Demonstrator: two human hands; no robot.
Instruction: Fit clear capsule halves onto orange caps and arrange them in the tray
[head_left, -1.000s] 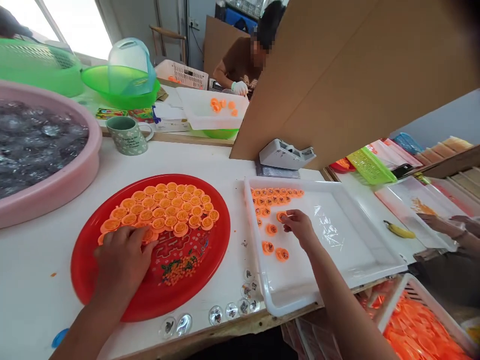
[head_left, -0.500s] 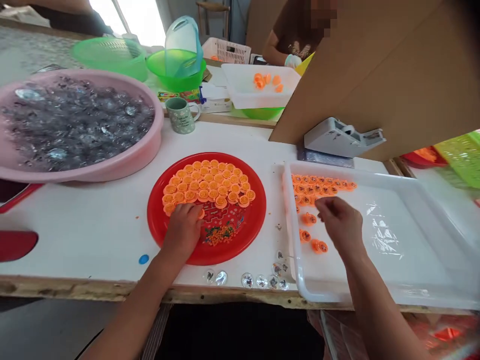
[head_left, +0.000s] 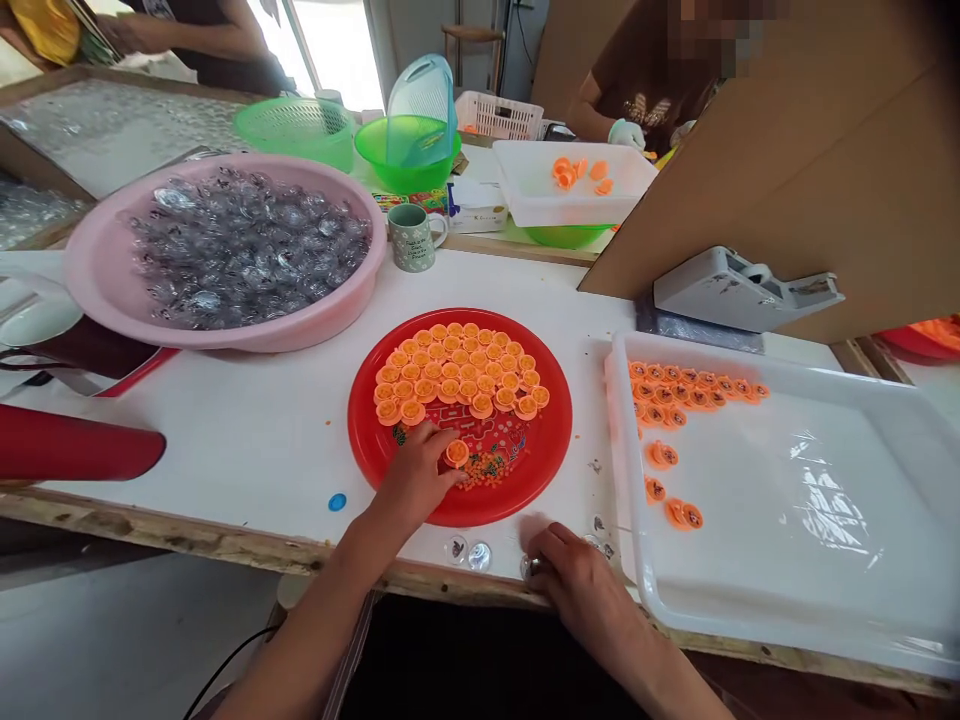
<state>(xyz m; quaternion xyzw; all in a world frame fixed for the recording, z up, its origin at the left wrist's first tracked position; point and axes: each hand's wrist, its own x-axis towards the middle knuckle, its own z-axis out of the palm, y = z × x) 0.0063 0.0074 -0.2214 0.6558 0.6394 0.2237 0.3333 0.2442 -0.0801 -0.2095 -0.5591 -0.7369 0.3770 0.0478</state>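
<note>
My left hand [head_left: 420,475] is closed on a small round orange plastic piece [head_left: 457,453] between thumb and fingers, above the red plate [head_left: 551,450]. Behind it on the plate lie packed rows of similar orange pieces [head_left: 450,368], with tiny orange beads [head_left: 487,468] in front. My right hand [head_left: 577,580] is low at the table's front edge, fingers bent together, its fingertips on a clear disc [head_left: 530,566]. More clear discs [head_left: 480,556] with printed or shiny faces lie to the left. The white tray [head_left: 750,590] on the right holds orange pieces with dark pictures [head_left: 684,514].
A pink basin [head_left: 307,330] of clear plastic parts stands back left, a mug [head_left: 412,240] beside it. Behind the tray are a tape dispenser [head_left: 742,290] and a cardboard panel [head_left: 810,180]. A blue disc [head_left: 337,502] lies left of the plate. People work across the table.
My right hand has left the tray and come down to the clear discs at the front edge. My left hand has drawn an orange piece nearer, away from the rows. The view has swung left.
</note>
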